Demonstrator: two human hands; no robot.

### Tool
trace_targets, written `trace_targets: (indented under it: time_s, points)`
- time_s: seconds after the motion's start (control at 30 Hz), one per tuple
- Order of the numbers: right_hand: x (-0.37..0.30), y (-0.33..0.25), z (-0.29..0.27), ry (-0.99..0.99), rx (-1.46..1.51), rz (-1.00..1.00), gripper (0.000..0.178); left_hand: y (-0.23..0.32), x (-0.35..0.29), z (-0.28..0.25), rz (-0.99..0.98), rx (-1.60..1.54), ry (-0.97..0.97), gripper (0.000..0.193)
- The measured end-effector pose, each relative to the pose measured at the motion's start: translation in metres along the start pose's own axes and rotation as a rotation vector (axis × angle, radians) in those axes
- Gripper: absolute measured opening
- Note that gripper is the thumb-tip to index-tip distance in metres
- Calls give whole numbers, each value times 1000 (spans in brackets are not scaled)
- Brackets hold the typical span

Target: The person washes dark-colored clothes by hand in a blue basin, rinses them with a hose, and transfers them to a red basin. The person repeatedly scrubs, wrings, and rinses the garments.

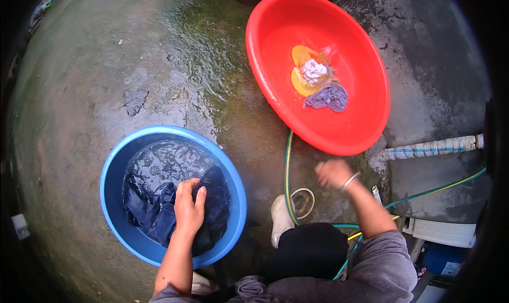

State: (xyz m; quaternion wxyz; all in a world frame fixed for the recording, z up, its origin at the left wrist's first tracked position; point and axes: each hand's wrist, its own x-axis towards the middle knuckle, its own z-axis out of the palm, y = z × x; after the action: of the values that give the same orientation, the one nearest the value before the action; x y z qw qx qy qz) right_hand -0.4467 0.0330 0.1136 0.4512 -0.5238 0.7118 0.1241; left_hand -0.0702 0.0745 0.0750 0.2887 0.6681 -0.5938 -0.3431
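Observation:
In the blue basin lies dark navy wet cloth, partly under sudsy water. My left hand is in the basin, its fingers and thumb closed on a raised fold of that cloth. My right hand, with a silver bangle at the wrist, is in the air just below the near rim of the red basin. Its fingers are curled in, slightly blurred, and nothing shows in them. Inside the red basin lie a purple-grey wet cloth, a whitish crumpled cloth and a yellow printed patch.
A green-and-yellow hose runs past my white boot and off to the right. A wrapped pipe lies by a low concrete ledge. At the lower right is a white plastic piece. A dead leaf rests on the wet floor.

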Motion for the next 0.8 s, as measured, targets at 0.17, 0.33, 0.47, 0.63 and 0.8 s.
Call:
trace_targets:
  time_s: [0.17, 0.33, 0.47, 0.63, 0.8]
  points:
    - [35, 68, 152, -243, -334, 199, 90, 12, 2, 9, 15, 46, -21, 18]
    - [23, 83, 168, -108, 171, 204, 60, 5, -4, 5, 48, 87, -17, 15]
    - [24, 127, 210, 140, 48, 149, 41, 8, -4, 8, 64, 50, -9, 14]
    - [2, 144, 209, -41, 610, 251, 30, 10, -6, 8, 92, 55, -4, 12]
    - [-71, 168, 202, 111, 645, 118, 24, -2, -10, 3, 142, 63, -1, 12]
